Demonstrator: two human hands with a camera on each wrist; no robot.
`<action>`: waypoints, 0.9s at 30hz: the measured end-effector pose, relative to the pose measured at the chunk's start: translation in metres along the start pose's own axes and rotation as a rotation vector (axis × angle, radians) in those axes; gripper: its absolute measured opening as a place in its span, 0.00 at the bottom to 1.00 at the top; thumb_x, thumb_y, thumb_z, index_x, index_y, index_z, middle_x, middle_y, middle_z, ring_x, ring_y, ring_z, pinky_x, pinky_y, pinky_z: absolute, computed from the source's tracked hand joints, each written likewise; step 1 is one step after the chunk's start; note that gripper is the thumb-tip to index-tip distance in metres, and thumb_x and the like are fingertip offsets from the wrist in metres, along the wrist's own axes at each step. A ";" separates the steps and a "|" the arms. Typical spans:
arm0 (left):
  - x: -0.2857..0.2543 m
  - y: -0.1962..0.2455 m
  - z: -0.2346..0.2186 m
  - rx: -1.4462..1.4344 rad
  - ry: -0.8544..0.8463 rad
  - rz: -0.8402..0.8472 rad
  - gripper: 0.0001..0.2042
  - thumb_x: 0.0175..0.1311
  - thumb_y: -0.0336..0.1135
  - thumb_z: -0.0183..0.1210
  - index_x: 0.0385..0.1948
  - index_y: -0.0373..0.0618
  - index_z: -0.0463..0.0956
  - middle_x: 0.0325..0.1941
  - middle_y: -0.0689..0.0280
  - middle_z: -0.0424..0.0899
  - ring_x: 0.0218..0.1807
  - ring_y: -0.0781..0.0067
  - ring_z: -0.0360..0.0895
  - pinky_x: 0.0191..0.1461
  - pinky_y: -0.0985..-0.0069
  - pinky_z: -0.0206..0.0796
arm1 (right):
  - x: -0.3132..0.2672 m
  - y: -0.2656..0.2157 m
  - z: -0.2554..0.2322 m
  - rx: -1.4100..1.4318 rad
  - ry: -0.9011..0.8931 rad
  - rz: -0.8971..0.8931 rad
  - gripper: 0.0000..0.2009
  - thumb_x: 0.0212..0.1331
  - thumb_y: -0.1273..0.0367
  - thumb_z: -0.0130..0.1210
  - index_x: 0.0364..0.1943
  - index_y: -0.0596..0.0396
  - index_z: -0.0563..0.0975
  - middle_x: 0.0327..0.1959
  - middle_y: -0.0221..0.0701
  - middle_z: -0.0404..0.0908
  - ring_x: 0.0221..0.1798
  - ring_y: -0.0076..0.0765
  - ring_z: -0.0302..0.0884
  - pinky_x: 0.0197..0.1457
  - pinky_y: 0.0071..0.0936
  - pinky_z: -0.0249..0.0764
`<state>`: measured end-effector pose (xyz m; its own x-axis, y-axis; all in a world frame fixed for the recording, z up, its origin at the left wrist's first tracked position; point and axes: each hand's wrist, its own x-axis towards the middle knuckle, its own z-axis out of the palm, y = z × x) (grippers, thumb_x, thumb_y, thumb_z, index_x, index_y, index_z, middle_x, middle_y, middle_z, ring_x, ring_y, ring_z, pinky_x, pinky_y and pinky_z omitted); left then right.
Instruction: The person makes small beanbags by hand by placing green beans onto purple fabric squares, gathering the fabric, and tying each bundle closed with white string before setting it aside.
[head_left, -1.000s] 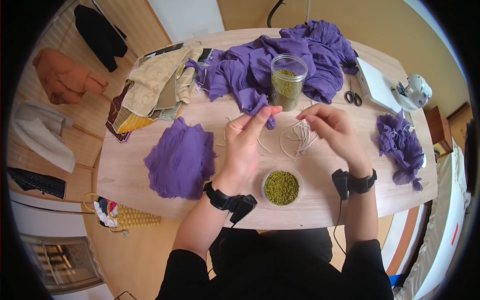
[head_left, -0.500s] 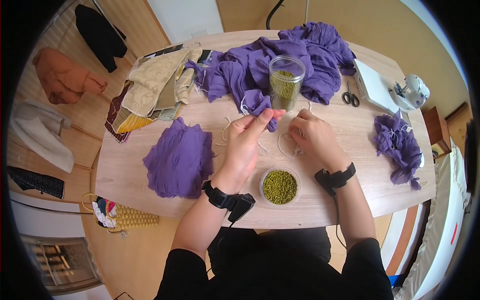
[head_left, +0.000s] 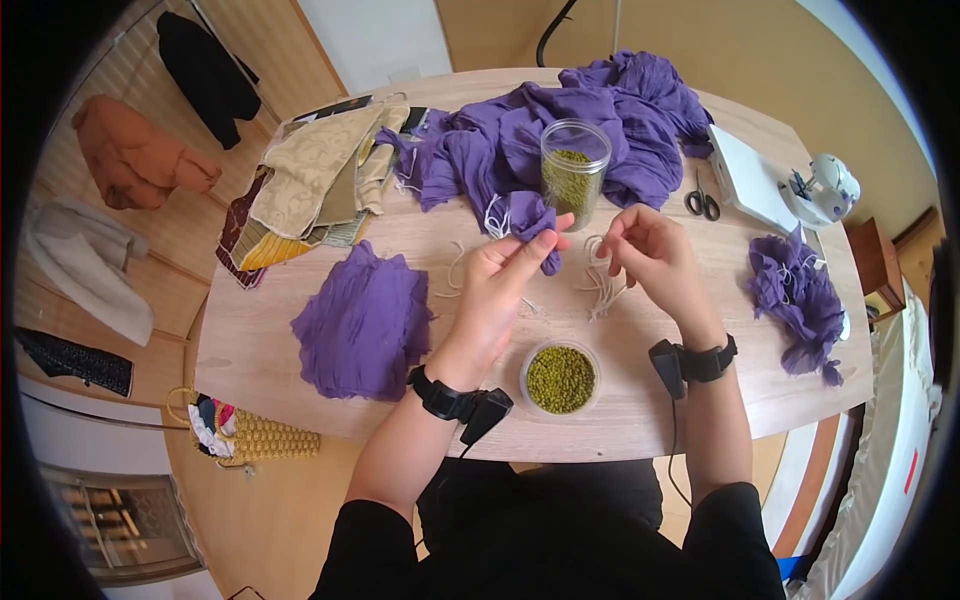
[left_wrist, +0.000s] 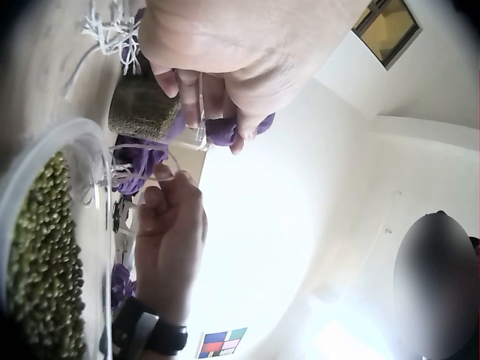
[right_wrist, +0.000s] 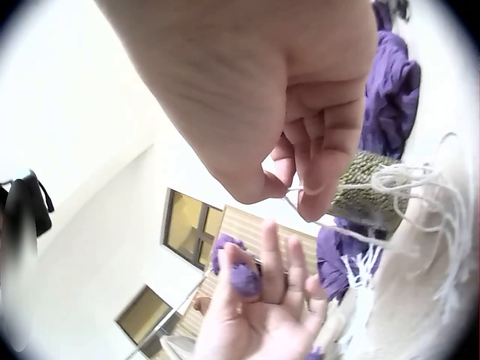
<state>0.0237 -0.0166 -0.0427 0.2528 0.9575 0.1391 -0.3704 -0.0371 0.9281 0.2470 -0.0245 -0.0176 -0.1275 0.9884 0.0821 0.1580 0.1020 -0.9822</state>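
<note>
Pinches a small gathered tuft of thin purple cloth (head_left: 533, 220) between thumb and finger of the left hand (head_left: 490, 298), raised over the middle of the pale wood-grained table (head_left: 640, 425); perhaps joined to the larger cloth behind, though hard to tell past the fingers. Grips a thin white string (right_wrist: 322, 223) at the fingertips of the right hand (head_left: 660, 258), to the right of the tuft and apart from it. Has a loose bundle of white strings (head_left: 603, 295) below, between the two hands, with more strands to the left. On the near side, has a round clear tub (head_left: 523, 380) full of small green beans (head_left: 561, 380); just beyond the hands, a tall clear cylindrical jar (head_left: 576, 140) partly filled with similar beans. Behind the jar, has a large rumpled purple cloth (head_left: 500, 130) spread along the far side. To the left, shows flat, ragged-edged purple pieces (head_left: 362, 325), with overlapping patterned beige and yellow fabrics (head_left: 310, 175) farther off. To the right, shows black-handled scissors (head_left: 703, 205), a white flat panel (head_left: 752, 180), a small white sewing machine (head_left: 836, 188) and, nearer, a crumpled purple bundle with white ties (head_left: 797, 295).
</note>
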 end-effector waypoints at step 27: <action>-0.003 -0.005 0.006 -0.005 0.012 -0.017 0.16 0.82 0.43 0.58 0.50 0.38 0.87 0.43 0.72 0.88 0.43 0.88 0.74 0.52 0.82 0.66 | -0.017 -0.017 0.016 -0.140 -0.104 -0.030 0.07 0.69 0.72 0.64 0.42 0.62 0.87 0.29 0.25 0.85 0.29 0.15 0.78 0.34 0.19 0.74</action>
<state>0.0303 -0.0211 -0.0457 0.2484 0.9613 0.1190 -0.3702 -0.0194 0.9288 0.2313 -0.0451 -0.0051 -0.2337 0.9685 0.0855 0.2868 0.1527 -0.9458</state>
